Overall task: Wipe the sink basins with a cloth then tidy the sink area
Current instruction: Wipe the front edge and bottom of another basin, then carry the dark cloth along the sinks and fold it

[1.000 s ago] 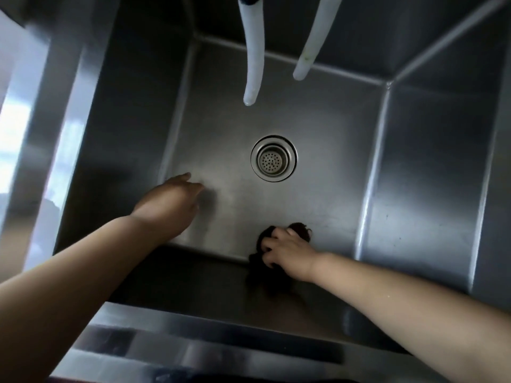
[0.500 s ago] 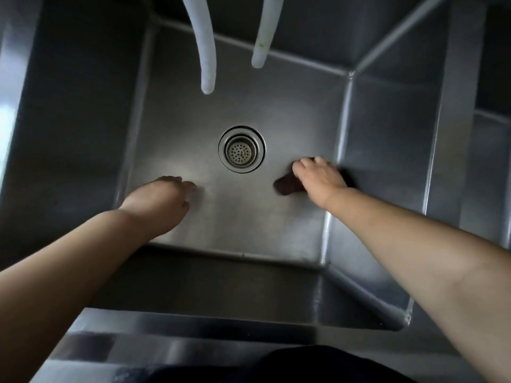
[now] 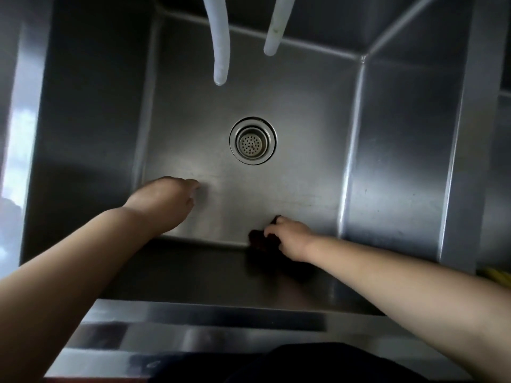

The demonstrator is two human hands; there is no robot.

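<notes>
I look down into a deep steel sink basin with a round strainer drain in the middle of its floor. My right hand grips a dark cloth and presses it into the near edge of the floor, right of centre, where the floor meets the front wall. My left hand rests on the floor near the front left, its fingers loosely bent and holding nothing. Most of the cloth is hidden under my right hand.
Two white hoses hang down from the back over the basin. A steel divider bounds the basin on the right, with something yellow beyond it. The steel front rim runs along the bottom.
My right hand has dragged the cloth from beside the drain at the right wall back toward me to the front edge of the floor. My left hand has stayed put.
</notes>
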